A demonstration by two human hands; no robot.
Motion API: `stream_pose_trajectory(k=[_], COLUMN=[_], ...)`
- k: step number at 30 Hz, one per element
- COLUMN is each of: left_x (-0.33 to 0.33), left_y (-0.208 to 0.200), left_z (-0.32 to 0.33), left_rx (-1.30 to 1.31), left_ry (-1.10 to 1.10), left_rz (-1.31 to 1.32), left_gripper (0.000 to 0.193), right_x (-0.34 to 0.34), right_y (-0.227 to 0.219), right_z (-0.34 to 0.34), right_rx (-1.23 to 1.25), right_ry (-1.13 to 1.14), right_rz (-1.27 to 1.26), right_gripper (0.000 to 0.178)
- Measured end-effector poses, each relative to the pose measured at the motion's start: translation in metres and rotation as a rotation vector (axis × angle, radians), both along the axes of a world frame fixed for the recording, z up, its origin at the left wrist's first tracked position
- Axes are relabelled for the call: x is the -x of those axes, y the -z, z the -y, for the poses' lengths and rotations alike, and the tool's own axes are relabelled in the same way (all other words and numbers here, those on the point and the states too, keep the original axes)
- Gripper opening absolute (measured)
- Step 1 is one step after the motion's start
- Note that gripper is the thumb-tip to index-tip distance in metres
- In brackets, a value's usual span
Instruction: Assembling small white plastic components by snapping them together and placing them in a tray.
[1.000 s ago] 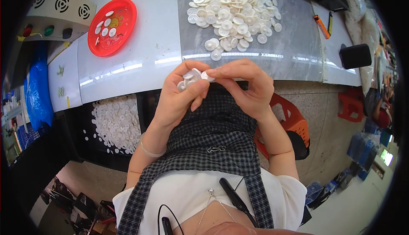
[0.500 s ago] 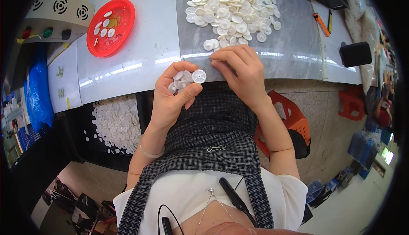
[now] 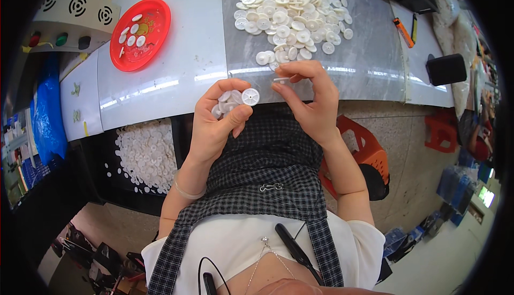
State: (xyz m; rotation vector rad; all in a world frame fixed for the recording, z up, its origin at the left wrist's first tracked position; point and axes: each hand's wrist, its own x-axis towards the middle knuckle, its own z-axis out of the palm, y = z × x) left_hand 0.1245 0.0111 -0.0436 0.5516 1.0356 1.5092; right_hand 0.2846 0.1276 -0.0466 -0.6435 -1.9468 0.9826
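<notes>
My left hand (image 3: 217,121) is closed around several small white plastic gears. One toothed gear (image 3: 250,97) is pinched upright between its thumb and index finger, its spoked face showing. My right hand (image 3: 310,97) pinches another white gear (image 3: 281,80) edge-on between thumb and fingertips, just above the table's front edge and apart from the left hand. Beyond it a large heap of white gears (image 3: 292,22) lies on the grey tabletop (image 3: 369,54).
A red plate (image 3: 163,40) with a few gears sits at the back left, beside a beige box with knobs (image 3: 75,19). Below the table edge, a black bin (image 3: 99,174) holds many white gears. Orange cutter (image 3: 403,32), black stand (image 3: 447,69) and orange stool (image 3: 369,153) are at right.
My right hand has drawn back slightly from the edge of the heap, turning so the gear in its fingers now shows. My left hand is nearly still.
</notes>
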Motion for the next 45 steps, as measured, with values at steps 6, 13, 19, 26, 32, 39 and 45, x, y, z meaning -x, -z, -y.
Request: stream_pose_trajectory(k=[6,13,19,26,32,39,45], left_x=[0.000,0.000,0.000,0.000,0.000,0.001,-0.010], left_y=[0.002,0.003,0.003,0.003,0.003,0.003,-0.011], left_z=[0.001,0.000,0.001,0.000,0.000,0.000,-0.009], left_rx=[-0.018,-0.038,-0.038,-0.045,-0.028,-0.025,0.002], left_ry=[-0.003,0.017,0.024,0.024,0.018,0.027,-0.080], left_rz=[-0.017,0.037,0.041,0.060,0.066,0.054,0.264], left_gripper=[0.036,0.036,0.036,0.036,0.035,0.035,0.029], right_x=[0.002,-0.001,0.001,-0.004,-0.002,0.001,0.002], right_y=[-0.003,0.002,-0.007,-0.004,-0.008,-0.012,-0.019], right_z=[-0.001,-0.003,0.002,0.003,0.005,0.005,0.012], right_rx=[0.074,0.137,0.477,0.560,0.592,0.416,0.529], right_ry=[-0.020,-0.123,-0.161,-0.138,-0.145,-0.183,-0.223], right_rz=[-0.022,0.010,-0.086,-0.062,-0.070,0.015,-0.008], right_gripper=[0.028,0.026,0.026,0.016,0.016,0.030,0.041])
